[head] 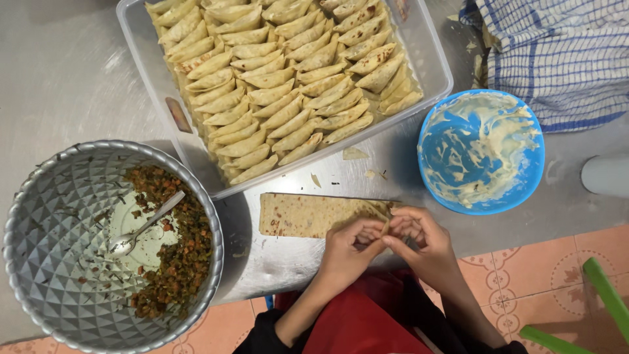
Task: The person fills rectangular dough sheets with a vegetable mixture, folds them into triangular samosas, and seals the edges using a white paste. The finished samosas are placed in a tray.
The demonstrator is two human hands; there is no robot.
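Just below the clear container [432,65] of folded pastries, flat pastry strip [308,214] on the table [65,78], right end pinched by left hand [350,252] and right hand [419,242], fingertips pressed together, filling bowl [39,216] further left.

Blue bowl [532,172] smeared cream, blue-and-white checked cloth [563,59], silver faceted basin [39,216], speckled tan dough strip [301,215].

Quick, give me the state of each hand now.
Left hand: shut on the pastry strip, pinching its right end.
Right hand: shut on the same strip end, folding it.
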